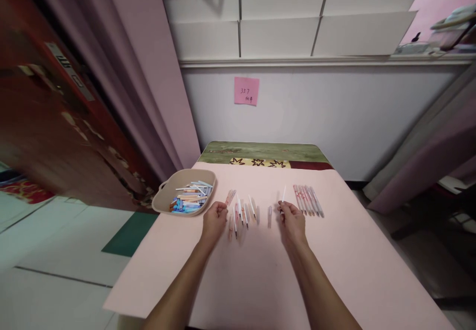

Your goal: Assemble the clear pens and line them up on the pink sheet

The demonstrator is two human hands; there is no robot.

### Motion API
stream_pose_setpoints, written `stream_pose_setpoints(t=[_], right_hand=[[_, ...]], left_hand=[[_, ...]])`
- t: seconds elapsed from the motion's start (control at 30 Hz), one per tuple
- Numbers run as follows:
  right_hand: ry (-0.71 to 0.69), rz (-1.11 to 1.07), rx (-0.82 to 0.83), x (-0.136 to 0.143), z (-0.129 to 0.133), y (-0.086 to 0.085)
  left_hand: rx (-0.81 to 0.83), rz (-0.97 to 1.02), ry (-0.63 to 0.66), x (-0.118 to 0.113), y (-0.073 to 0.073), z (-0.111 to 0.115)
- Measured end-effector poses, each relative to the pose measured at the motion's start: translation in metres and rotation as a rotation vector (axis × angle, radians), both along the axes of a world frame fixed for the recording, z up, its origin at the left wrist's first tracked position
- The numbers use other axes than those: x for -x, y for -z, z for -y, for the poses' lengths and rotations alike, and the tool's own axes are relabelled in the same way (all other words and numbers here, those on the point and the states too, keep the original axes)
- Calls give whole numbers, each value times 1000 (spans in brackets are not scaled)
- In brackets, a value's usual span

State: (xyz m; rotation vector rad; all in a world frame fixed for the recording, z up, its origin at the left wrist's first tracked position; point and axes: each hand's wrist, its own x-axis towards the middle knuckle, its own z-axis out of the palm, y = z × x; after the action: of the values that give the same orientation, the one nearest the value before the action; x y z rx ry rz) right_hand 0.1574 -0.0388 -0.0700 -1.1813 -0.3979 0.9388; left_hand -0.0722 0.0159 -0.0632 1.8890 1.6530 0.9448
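Note:
My left hand (214,221) is closed in a pinch at the near end of a pink-patterned pen barrel (231,197), just right of the basket. In my right hand (293,223), a thin white pen refill (284,192) stands up from the pinched thumb and fingers. Between the hands lie several loose white refills (235,223) with dark tips, among pink-patterned clear barrels. A short clear pen part (269,217) rests alone, left of my right hand. Beyond that hand, to the right, several pink-patterned pens (308,201) lie side by side in a row.
A beige basket (160,202) of mixed pens and sticks stands at the table's left edge. Pink covering spreads over the table (245,280). A pink note (246,91) is stuck to the white wall behind. A curtain and reddish door (85,146) flank the left side.

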Motion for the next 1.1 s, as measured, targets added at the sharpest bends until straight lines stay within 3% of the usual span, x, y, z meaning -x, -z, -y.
stream_pose_setpoints(t=[0.17,0.3,0.47,0.63,1.1], right_hand=[[-9,-6,-5,0,-1,3],[-10,12,4,-1,-2,6],[-18,17,15,0,-1,3],[-7,3,7,0,0,-2],[-5,31,20,-3,0,-7]], left_hand=[[-9,-80,-5,0,-5,3],[-31,-190,-21,-12,-14,3],[52,-334,-96,-31,-23,-17],[157,-429,-99,-33,-25,-34],[145,-497,-28,-30,-31,-22]])
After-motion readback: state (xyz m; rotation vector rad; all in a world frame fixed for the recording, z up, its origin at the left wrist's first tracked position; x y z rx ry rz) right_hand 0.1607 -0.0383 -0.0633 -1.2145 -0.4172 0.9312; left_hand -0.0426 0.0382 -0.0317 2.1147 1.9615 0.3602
